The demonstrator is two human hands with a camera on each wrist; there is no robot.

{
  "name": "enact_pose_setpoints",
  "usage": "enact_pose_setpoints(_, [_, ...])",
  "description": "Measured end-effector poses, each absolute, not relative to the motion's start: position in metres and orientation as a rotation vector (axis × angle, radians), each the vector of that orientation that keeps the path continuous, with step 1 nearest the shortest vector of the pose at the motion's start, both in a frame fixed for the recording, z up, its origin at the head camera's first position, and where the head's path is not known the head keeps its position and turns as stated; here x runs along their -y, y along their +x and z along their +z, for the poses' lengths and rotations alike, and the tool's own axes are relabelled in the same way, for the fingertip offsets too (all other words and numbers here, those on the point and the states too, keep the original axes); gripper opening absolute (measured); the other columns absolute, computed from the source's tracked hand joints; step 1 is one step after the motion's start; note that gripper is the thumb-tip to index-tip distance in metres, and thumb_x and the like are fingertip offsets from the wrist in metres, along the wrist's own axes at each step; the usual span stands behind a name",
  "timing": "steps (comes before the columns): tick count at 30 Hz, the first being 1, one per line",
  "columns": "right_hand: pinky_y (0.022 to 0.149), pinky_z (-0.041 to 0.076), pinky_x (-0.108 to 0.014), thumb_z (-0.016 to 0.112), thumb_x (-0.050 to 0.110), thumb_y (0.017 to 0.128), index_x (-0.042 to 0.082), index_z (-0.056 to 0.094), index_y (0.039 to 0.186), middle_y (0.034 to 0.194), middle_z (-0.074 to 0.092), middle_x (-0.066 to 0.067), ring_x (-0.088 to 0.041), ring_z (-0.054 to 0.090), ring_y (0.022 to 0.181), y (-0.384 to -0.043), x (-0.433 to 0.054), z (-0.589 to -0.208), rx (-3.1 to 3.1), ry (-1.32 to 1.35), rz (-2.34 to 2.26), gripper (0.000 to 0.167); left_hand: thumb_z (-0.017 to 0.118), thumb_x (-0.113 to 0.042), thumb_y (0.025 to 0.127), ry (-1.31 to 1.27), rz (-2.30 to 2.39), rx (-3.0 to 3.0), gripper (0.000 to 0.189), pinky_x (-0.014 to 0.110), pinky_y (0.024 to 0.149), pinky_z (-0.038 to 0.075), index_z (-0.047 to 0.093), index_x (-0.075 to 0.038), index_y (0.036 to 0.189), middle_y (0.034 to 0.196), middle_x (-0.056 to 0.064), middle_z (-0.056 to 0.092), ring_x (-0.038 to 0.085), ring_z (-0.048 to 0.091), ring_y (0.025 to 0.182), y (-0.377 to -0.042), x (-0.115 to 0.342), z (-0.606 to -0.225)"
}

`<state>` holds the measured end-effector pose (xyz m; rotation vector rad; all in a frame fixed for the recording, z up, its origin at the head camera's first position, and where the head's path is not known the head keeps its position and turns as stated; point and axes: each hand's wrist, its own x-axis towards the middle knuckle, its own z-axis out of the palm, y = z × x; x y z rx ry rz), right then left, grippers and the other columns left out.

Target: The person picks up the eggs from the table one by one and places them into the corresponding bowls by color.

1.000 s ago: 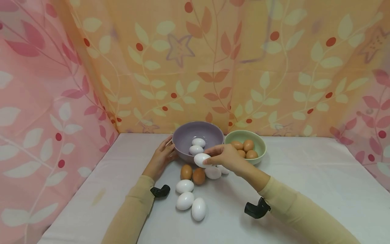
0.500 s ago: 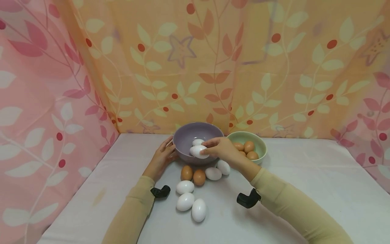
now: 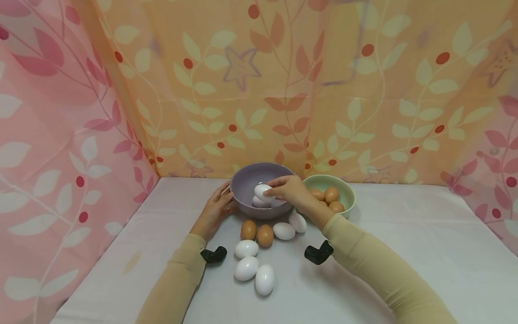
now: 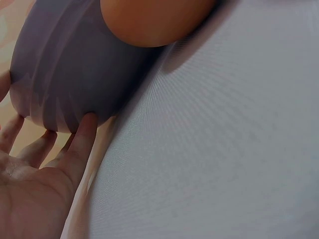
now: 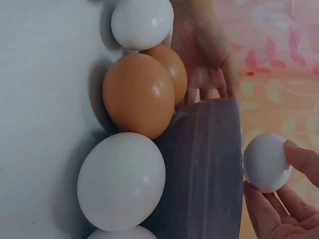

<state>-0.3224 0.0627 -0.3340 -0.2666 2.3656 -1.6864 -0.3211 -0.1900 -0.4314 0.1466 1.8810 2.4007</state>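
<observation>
Over the purple bowl [image 3: 247, 180], my right hand [image 3: 290, 191] pinches a white egg [image 3: 263, 191] between thumb and fingers. Another white egg [image 3: 261, 202] lies in the bowl just below it. In the right wrist view the held egg [image 5: 267, 162] appears beyond the bowl's rim. My left hand [image 3: 216, 209] rests against the bowl's left side; the left wrist view shows its extended fingers [image 4: 85, 134] touching the purple wall. In front of the bowl lie two brown eggs [image 3: 265, 235], with white eggs [image 3: 284, 231] beside them.
A green bowl [image 3: 349, 195] with several brown eggs [image 3: 332, 195] stands right of the purple one, partly behind my right hand. Nearer on the white tablecloth [image 3: 404, 234] are three white eggs [image 3: 247, 268]. A patterned curtain [image 3: 243, 112] hangs behind.
My right hand has carried the white egg from the bowl's front rim inward and up in view, over the eggs inside. The left hand stays at the bowl's side.
</observation>
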Motion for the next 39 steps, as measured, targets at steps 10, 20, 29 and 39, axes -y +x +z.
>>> enact_pose_setpoints(10, [0.093,0.057,-0.033,0.082,0.013,0.081,0.001,0.071,0.119,0.125,0.069,-0.014,-0.016,0.065,0.107,-0.342,-0.053,-0.341,-2.356,-0.207,-1.746,0.041,0.051,-0.019,0.105,0.155,2.396,-1.877,0.058,0.05,0.116,0.035,0.027,-0.02,0.158,0.164,0.009,0.026,0.029,0.037,0.145,-0.322,0.191,-0.432])
enact_pose_setpoints(20, [0.094,0.056,-0.035,0.082,0.01,0.08,-0.003,0.07,0.119,0.124,0.068,-0.018,-0.017,0.065,0.104,-0.358,-0.049,-0.354,-2.364,-0.202,-1.784,0.042,0.05,-0.017,0.105,0.168,2.396,-1.877,0.059,0.047,0.112,0.039,0.025,-0.018,0.158,0.165,0.01,0.026,0.031,0.036,0.146,-0.322,0.19,-0.433])
enact_pose_setpoints(29, [0.091,0.058,-0.034,0.084,0.013,0.079,0.001,0.073,0.116,0.122,0.07,-0.015,-0.02,0.067,0.105,-0.366,-0.047,-0.36,-2.499,-0.179,-1.682,0.04,0.05,-0.017,0.105,0.174,2.401,-1.862,0.059,0.043,0.109,0.042,0.025,-0.018,0.158,0.164,0.01,0.027,0.031,0.037,0.145,-0.323,0.19,-0.434])
enact_pose_setpoints(39, [0.079,0.057,-0.025,0.085,0.016,0.077,0.001,0.075,0.11,0.109,0.075,-0.015,-0.015,0.067,0.091,-0.368,-0.045,-0.361,-2.643,-0.236,-1.55,0.038,0.05,-0.017,0.105,0.157,2.412,-1.866,0.059,0.053,0.116,0.034,0.025,-0.018,0.158,0.165,0.011,0.025,0.032,0.035,0.146,-0.323,0.19,-0.433])
